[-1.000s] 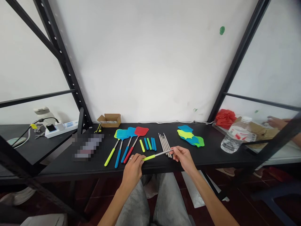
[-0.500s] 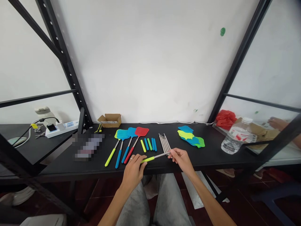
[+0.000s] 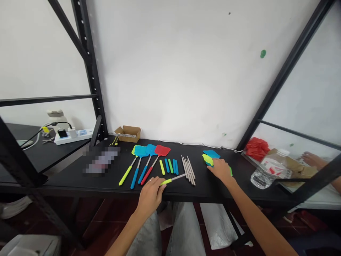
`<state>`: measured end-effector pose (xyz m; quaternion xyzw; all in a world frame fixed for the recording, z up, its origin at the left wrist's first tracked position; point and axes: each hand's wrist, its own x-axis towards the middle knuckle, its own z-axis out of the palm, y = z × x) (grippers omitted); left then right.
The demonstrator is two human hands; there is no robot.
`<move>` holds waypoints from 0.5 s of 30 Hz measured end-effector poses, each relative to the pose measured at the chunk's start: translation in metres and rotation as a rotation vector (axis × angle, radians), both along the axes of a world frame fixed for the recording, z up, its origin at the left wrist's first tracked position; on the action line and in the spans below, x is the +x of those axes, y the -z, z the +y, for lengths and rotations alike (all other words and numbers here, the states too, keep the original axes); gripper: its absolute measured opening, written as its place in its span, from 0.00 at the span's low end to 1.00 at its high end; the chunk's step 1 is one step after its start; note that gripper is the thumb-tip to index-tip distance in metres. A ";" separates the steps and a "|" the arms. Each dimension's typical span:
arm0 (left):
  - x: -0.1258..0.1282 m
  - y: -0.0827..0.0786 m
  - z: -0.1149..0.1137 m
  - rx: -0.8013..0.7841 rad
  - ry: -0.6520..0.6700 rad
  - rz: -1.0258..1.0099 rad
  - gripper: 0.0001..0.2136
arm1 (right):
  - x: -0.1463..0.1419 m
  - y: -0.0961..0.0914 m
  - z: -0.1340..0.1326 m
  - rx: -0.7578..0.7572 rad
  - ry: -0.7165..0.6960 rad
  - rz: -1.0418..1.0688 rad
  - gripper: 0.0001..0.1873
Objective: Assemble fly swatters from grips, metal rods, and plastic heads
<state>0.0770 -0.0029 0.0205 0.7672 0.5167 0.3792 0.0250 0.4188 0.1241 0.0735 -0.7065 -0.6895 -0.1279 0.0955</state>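
Observation:
My left hand (image 3: pixel 151 193) is closed around the yellow-green handle (image 3: pixel 166 182) of a telescopic rod. Its bare metal rod (image 3: pixel 181 175) points right and passes over the lower part of several loose metal rods (image 3: pixel 188 170). At the right, my right hand (image 3: pixel 220 170) reaches into the pile of fly swatter heads, its fingers closed on a yellow-green fly swatter head (image 3: pixel 207 159) that looks bent upward. A blue head (image 3: pixel 211 153) lies behind it; a green head (image 3: pixel 231 172) is mostly hidden by the hand.
Assembled fly swatters (image 3: pixel 141 151) lie at the left, beside a row of loose coloured handles (image 3: pixel 170 166). A small cardboard box (image 3: pixel 128 134) stands by the wall. A large plastic bottle (image 3: pixel 270 169) and a red bag (image 3: pixel 256 148) are at the right. Another person's hand (image 3: pixel 311 159) shows far right.
My right hand has left the end of the rod and moved right to the swatter heads. My left hand still holds the yellow-green handle. The view has shifted slightly.

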 end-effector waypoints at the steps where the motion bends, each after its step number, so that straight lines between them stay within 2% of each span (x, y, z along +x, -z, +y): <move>1: 0.000 -0.001 -0.001 -0.001 -0.002 0.001 0.12 | 0.003 0.001 0.003 -0.046 0.015 -0.047 0.17; 5: 0.001 -0.003 -0.003 0.000 -0.014 0.003 0.12 | 0.005 0.002 0.004 -0.081 0.029 -0.103 0.13; 8: 0.001 -0.002 -0.003 -0.004 -0.024 0.002 0.12 | 0.005 -0.007 -0.003 -0.027 0.040 -0.071 0.15; 10: 0.001 -0.002 -0.004 -0.008 -0.027 0.003 0.12 | 0.007 -0.017 -0.008 0.063 0.069 -0.011 0.16; 13: 0.001 -0.001 -0.004 -0.013 -0.024 0.007 0.12 | 0.013 -0.027 -0.018 0.281 0.142 0.239 0.17; 15: 0.001 0.000 -0.003 -0.015 -0.024 0.007 0.12 | 0.015 -0.023 -0.025 0.412 0.147 0.642 0.16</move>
